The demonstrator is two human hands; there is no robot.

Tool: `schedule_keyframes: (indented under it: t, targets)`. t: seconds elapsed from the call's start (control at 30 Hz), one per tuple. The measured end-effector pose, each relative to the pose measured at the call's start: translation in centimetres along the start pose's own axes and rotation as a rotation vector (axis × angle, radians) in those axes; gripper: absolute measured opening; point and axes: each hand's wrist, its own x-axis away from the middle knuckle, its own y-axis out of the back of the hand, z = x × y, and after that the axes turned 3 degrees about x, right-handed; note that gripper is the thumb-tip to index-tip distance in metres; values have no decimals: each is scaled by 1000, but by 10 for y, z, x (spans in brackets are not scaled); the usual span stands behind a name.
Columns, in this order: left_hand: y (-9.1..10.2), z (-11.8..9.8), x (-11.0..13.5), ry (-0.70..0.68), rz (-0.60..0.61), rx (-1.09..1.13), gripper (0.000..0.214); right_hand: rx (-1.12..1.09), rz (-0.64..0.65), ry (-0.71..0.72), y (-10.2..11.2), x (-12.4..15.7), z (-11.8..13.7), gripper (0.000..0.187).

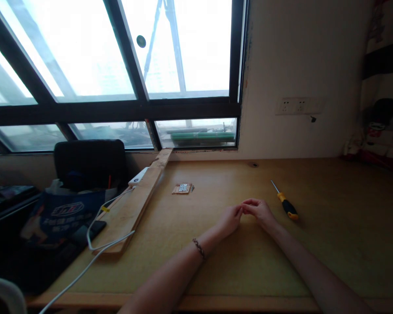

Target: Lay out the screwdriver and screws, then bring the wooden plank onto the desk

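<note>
My left hand [229, 219], with a braided bracelet [198, 248] on its wrist, meets my right hand [259, 211] over the middle of the table. Both hands are closed, their fingertips pressed together; whatever they may pinch is hidden or too small to make out. To the right of my right hand lies a screwdriver [287, 206] with a yellow and black handle, its shaft pointing away from me. Farther off, left of my hands, a small wooden piece [175, 189] carries a metal hinge [183, 187]. Small screws [192, 188] appear beside it.
A long wooden plank [131, 213] runs along the table's left side, with a white cable [94, 250] across it and a white power strip [138, 178] behind. A black chair [90, 161] holding a blue bag [65, 213] stands at left. Wall sockets [296, 106] are above the table [340, 244].
</note>
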Motion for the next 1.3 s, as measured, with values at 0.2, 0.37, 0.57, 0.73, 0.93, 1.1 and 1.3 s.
schedule_keyframes:
  t: [0.2,0.37,0.57,0.73,0.93,1.1,1.3]
  targets:
    - [4,-2,3,-3,-36,-102,34,-34,-20,-3,1,-2,-2,32]
    - [5,-4,1,-31,-49,-93,36,-163,-20,-34,0,-3,-2,35]
    - [1,-5,-2,-57,-48,76,35,-227,30,-48,-5,1,1,23]
    - [-2,1,-3,-11,-66,81,37,-135,-29,13,-1,-3,0,26]
    - [45,5,-9,301,-289,-492,31,581,-458,184,43,-21,1,30]
    - [113,19,-11,547,-608,-866,31,1111,-474,173,67,-31,-6,17]
    - [151,48,-6,579,-654,-928,32,1206,-453,82,68,-37,-16,13]
